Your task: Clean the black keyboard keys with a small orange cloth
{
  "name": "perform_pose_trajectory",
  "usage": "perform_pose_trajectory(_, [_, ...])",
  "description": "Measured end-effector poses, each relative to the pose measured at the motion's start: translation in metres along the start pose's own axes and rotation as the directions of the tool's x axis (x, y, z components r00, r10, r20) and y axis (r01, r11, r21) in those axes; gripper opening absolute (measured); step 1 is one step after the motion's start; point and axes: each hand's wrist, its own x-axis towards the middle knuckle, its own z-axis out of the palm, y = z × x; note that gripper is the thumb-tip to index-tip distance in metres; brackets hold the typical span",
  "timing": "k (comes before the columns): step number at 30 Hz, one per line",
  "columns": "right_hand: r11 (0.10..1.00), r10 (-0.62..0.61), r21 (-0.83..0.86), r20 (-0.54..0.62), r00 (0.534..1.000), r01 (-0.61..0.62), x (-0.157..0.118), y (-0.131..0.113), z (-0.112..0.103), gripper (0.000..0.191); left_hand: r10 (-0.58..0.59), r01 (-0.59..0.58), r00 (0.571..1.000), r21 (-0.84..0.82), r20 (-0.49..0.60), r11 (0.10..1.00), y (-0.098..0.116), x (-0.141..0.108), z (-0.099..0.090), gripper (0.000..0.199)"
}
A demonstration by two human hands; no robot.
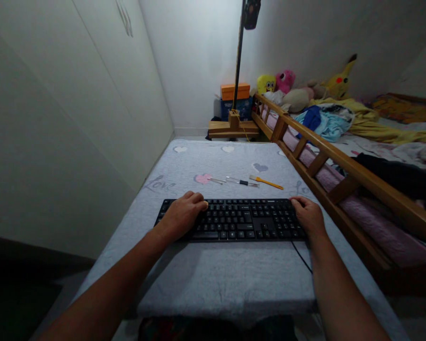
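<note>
A black keyboard (pixel 246 220) lies across the cloth-covered table in front of me, its cable running from the near right side. Over its left part is my left hand (pixel 186 210), with fingers curled together and the thumb against them; whatever they may hold is hidden. My right hand (pixel 308 215) grips the keyboard's right end, thumb on top near the far corner. Beyond the keyboard lie a small brush (pixel 268 182) with a yellow handle, a thin metal tool (pixel 242 181) with a dark grip, and thin metal pieces (pixel 217 180) that look like tweezers.
The table (pixel 220 270) has a pale cloth with heart prints. A white wardrobe (pixel 92 94) stands on the left. A wooden bed rail (pixel 326 151) runs along the right, with clothes and plush toys behind it. A stand (pixel 233 123) and boxes (pixel 235 91) are at the far end.
</note>
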Motion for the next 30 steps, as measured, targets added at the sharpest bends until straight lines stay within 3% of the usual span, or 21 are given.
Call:
perform_pose_trajectory(20, [1.0, -0.003, -0.021, -0.014, 1.0, 0.002, 0.0, 0.0, -0.001, 0.04, -0.214, 0.215, 0.976, 0.029, -0.024, 0.976, -0.057, -0.049, -0.003, 0.026])
perform_pose_trajectory(30, [0.999, -0.043, -0.013, -0.031, 0.999, 0.042, 0.001, 0.004, 0.001, 0.036, -0.22, 0.218, 0.972, -0.037, -0.084, 0.975, -0.075, -0.063, 0.004, 0.026])
